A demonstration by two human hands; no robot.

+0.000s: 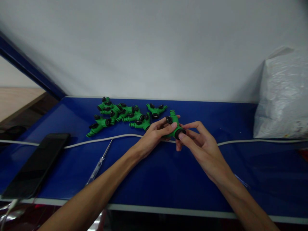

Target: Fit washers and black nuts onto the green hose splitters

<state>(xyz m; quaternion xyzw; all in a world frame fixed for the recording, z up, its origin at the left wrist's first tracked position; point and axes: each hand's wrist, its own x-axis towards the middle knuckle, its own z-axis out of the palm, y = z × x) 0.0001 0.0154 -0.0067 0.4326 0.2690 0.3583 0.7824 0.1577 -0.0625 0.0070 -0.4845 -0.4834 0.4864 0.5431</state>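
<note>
Between my two hands is a green Y-shaped hose splitter with black valve levers and a black ring at its lower end, raised over the blue table. My left hand closes around its body, thumb on the green plastic. Thumb and fingers of my right hand pinch the black ring end. Just behind my left hand lies another green splitter. A single splitter rests farther back, and several more are heaped in a pile to the left.
A white cable runs across the blue table. At left lie a black phone and a clear-handled screwdriver. A full plastic bag stands at right against the white back wall. A small thin item lies beside my right forearm.
</note>
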